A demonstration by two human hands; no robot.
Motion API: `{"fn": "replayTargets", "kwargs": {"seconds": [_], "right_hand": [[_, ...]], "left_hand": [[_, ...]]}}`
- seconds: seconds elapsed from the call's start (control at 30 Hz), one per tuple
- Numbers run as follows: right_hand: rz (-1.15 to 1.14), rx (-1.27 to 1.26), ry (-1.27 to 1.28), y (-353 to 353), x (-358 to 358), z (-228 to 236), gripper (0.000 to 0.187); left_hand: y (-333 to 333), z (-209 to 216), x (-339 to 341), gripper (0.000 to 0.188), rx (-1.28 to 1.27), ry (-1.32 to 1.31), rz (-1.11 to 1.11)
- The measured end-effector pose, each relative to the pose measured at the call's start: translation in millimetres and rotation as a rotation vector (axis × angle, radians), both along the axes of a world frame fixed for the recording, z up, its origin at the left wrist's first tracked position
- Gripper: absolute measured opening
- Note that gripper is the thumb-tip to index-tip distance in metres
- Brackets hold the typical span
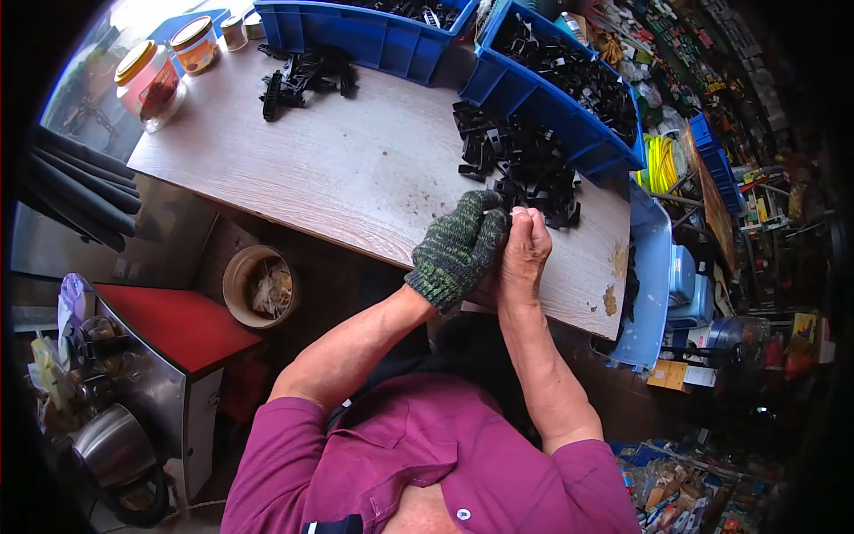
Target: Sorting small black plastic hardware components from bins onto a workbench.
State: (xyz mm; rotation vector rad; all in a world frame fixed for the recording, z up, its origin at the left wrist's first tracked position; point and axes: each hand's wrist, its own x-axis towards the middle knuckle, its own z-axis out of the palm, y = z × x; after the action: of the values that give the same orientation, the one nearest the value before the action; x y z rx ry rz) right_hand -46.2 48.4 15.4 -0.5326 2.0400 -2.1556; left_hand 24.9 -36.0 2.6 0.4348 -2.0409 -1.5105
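My left hand [459, 249], in a dark green and black knitted glove, is closed at the front edge of the table. Pressed up beside it is my bare right hand [525, 252], its thumb and fingers pinched together. The fingertips of both meet in front of a heap of small black plastic parts [507, 151]. Whatever they grip is small and mostly hidden by the fingers and the dark heap behind. A second, smaller group of black plastic parts [307, 78] lies at the far left of the table.
The pale wooden table [356, 169] carries two blue crates [365, 40] [556, 111] of black parts at its far side. Lidded jars [147, 80] stand at its left end. A bucket [233, 289] and a red-topped cabinet [173, 325] are lower left; a light blue bin [654, 276] is right.
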Motion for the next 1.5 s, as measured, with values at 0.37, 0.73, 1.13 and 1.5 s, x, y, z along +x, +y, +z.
{"fn": "replayTargets", "kwargs": {"seconds": [0.37, 0.73, 1.13, 1.5], "right_hand": [[-0.484, -0.168, -0.458, 63.3, -80.5, 22.8, 0.033], [-0.425, -0.055, -0.421, 107.0, -101.7, 22.8, 0.051], [0.194, 0.074, -0.122, 16.5, -17.4, -5.6, 0.037], [0.288, 0.178, -0.117, 14.3, -11.6, -2.3, 0.036]], "left_hand": [[-77.7, 13.5, -25.3, 0.026, -0.898, -0.179, 0.055], [-72.2, 3.0, -28.9, 0.012, -0.701, -0.208, 0.038], [-23.3, -27.9, -24.5, 0.036, 0.164, 0.280, -0.190], [-51.3, 9.9, 16.7, 0.041, -0.534, -0.018, -0.024]]}}
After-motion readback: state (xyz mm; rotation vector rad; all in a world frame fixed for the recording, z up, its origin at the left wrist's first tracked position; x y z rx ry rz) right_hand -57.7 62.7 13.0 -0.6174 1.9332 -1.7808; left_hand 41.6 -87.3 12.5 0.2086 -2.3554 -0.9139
